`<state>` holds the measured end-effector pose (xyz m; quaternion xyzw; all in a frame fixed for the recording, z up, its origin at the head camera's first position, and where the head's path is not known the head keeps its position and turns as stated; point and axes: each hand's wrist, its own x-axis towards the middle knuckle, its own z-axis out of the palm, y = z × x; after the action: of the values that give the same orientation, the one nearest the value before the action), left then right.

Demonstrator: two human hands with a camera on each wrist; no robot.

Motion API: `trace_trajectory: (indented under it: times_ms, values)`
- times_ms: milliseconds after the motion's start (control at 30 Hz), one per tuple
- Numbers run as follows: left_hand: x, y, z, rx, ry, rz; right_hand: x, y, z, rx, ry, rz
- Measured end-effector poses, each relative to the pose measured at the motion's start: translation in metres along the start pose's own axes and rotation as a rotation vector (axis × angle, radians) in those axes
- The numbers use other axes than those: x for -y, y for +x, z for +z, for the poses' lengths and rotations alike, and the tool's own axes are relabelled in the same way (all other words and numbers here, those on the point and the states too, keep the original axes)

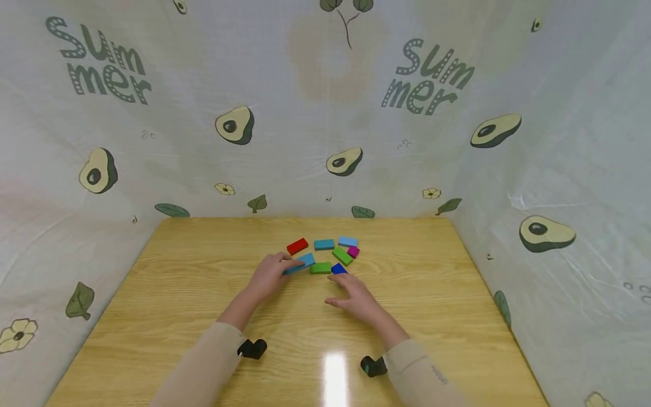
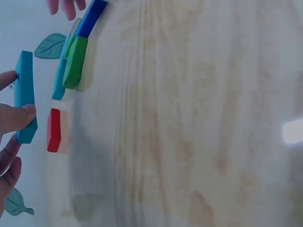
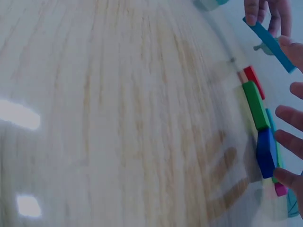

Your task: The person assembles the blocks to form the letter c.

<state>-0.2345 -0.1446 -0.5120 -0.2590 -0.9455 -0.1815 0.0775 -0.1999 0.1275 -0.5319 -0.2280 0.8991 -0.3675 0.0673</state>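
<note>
My left hand (image 1: 269, 276) pinches a long light blue block (image 1: 307, 260) between thumb and fingers. In the left wrist view that blue block (image 2: 24, 87) appears raised off the tabletop. My right hand (image 1: 357, 298) holds nothing, its fingers spread and loosely bent. Close to its fingertips lies a dark blue block (image 1: 338, 268); whether they touch cannot be told. A green block (image 1: 320, 269) lies between the hands, a second green block (image 1: 342, 256) behind it. Farther back are a red block (image 1: 297, 246), a teal block (image 1: 324, 245), a pale blue block (image 1: 348, 241) and a small magenta block (image 1: 353, 252).
The wooden table (image 1: 203, 243) has a light reflection near its front. A patterned cloth (image 1: 285, 169) with avocados and leaves hangs behind it and along both sides. Black devices (image 1: 252, 349) are worn at both wrists, by the beige sleeves (image 1: 208, 362).
</note>
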Motion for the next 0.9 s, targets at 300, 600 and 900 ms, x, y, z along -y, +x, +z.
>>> trace_trajectory:
  times_ms: [300,600,900]
  values:
    - [0.0,-0.037,0.002,-0.066,-0.044,-0.091,0.012,0.003,0.029,-0.016,-0.04,-0.04]
    - [0.003,-0.052,0.003,-0.084,-0.054,-0.179,0.022,0.008,0.041,-0.019,0.029,-0.019]
    - [0.002,-0.063,0.01,-0.037,-0.108,-0.312,0.029,0.011,0.049,-0.01,0.047,-0.028]
